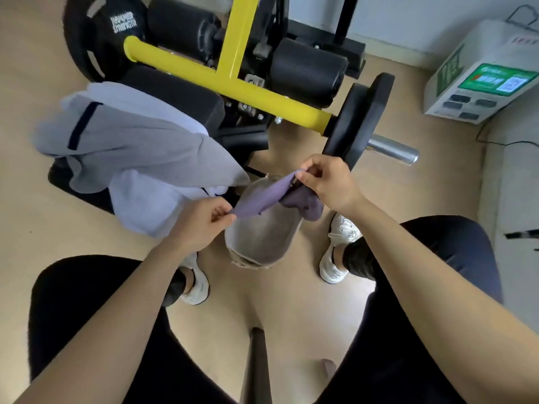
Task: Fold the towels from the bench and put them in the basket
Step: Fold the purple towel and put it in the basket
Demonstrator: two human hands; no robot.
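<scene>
A small purple towel (264, 196) is stretched between my two hands just above the grey basket (248, 243), which stands on the floor between my feet. My left hand (201, 221) pinches the towel's lower left corner. My right hand (326, 182) pinches its upper right corner, and the rest of the cloth bunches and hangs below that hand. A grey towel with a dark stripe (131, 144) and a pale lavender towel (140, 196) lie draped over the black bench pad (180, 94) at the left.
A yellow-framed weight machine (233, 80) with black roller pads and weight plates (355, 121) stands close behind the basket. A white kiosk box (481, 74) sits at the right wall. My knees in dark trousers flank the basket on the tan floor.
</scene>
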